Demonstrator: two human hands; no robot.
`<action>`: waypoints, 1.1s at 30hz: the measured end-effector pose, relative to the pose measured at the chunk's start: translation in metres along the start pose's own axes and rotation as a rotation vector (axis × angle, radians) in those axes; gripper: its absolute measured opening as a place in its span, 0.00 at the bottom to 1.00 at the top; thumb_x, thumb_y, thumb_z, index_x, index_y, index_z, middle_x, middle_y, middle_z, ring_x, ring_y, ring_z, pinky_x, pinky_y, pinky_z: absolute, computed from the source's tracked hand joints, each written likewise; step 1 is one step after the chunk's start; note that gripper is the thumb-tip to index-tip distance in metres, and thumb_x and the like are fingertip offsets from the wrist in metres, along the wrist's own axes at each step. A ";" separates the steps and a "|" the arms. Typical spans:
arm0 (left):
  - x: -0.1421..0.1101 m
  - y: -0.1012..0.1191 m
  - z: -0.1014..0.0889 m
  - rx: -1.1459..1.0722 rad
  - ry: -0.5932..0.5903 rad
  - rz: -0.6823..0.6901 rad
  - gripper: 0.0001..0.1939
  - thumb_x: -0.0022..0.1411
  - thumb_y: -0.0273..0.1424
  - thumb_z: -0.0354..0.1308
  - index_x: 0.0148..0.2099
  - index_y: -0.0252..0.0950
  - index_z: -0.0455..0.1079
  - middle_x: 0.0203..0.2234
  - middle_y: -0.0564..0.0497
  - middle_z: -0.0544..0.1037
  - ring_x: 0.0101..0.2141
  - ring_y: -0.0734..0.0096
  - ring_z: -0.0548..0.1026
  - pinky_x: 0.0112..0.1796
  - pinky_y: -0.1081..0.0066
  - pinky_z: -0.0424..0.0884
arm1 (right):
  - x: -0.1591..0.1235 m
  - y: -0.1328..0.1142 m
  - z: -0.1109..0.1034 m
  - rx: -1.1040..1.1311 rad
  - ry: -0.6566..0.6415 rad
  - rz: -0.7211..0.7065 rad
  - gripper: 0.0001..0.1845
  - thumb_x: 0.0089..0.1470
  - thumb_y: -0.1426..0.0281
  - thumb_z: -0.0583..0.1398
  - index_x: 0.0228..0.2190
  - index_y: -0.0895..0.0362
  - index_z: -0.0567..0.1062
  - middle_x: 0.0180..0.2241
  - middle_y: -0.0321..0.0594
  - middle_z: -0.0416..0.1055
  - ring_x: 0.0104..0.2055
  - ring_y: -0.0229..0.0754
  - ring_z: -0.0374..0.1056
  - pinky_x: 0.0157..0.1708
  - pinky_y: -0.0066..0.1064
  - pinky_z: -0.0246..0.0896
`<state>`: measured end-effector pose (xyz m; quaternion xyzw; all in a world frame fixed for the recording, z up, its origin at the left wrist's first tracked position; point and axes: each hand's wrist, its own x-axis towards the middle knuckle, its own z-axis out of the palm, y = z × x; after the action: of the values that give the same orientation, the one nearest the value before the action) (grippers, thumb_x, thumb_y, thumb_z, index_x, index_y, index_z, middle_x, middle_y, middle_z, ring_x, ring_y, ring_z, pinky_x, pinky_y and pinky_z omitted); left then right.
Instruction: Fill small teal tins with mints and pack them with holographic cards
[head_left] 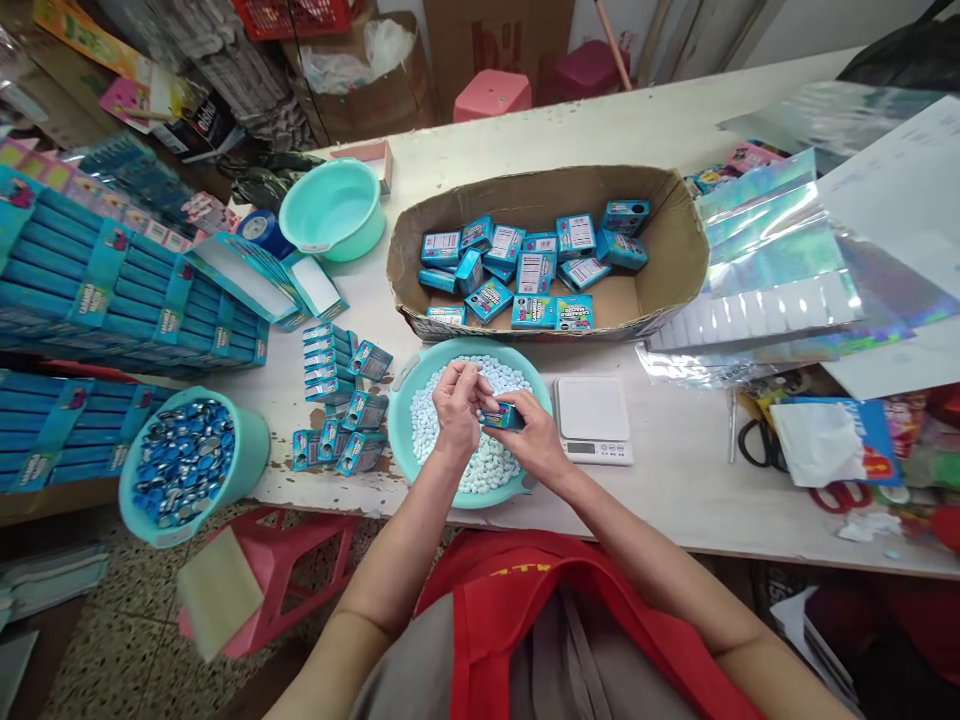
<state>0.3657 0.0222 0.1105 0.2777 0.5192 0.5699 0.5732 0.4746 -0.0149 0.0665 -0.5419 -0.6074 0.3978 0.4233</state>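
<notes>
Over a turquoise basin (400, 430) of small pale candies (480, 478), my right hand (536, 435) grips a small blue candy box (501, 415). My left hand (457, 405) is beside the box with its fingers curled and pinched together; what they hold, if anything, is hidden. Left of the basin, more small blue boxes (364, 410) stand in a row and in a loose group on the table. Behind the basin, a cut-down cardboard box (652, 260) contains many blue candy boxes (536, 275) lying at different angles.
A white digital scale (594, 415) sits right of the basin. At left are a basin of blue-and-silver round pieces (184, 465), a turquoise basin (330, 205) and stacked blue cartons (97, 280). Shiny sheets (780, 260) and scissors (761, 445) lie at right.
</notes>
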 end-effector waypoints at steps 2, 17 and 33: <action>0.008 -0.002 -0.010 -0.004 0.048 0.058 0.14 0.53 0.42 0.59 0.32 0.36 0.66 0.18 0.57 0.70 0.16 0.79 0.68 0.21 0.77 0.64 | -0.002 0.004 -0.002 0.029 0.021 0.032 0.15 0.44 0.65 0.66 0.36 0.52 0.73 0.37 0.39 0.71 0.43 0.46 0.67 0.45 0.39 0.62; 0.016 -0.110 -0.053 1.170 -0.170 0.052 0.06 0.50 0.33 0.61 0.32 0.39 0.69 0.34 0.44 0.73 0.40 0.56 0.70 0.39 0.65 0.64 | -0.002 0.015 -0.021 0.080 0.075 0.110 0.17 0.44 0.62 0.65 0.38 0.52 0.72 0.39 0.40 0.71 0.43 0.46 0.68 0.44 0.39 0.65; 0.009 -0.003 -0.021 -0.176 0.181 0.048 0.12 0.51 0.37 0.60 0.28 0.36 0.62 0.18 0.57 0.68 0.21 0.76 0.72 0.26 0.74 0.69 | 0.006 -0.007 0.002 -0.193 -0.075 -0.119 0.13 0.48 0.71 0.62 0.38 0.52 0.71 0.36 0.41 0.70 0.41 0.47 0.67 0.41 0.38 0.62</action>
<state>0.3460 0.0243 0.0993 0.1858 0.5101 0.6495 0.5323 0.4704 -0.0096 0.0727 -0.5277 -0.6896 0.3316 0.3689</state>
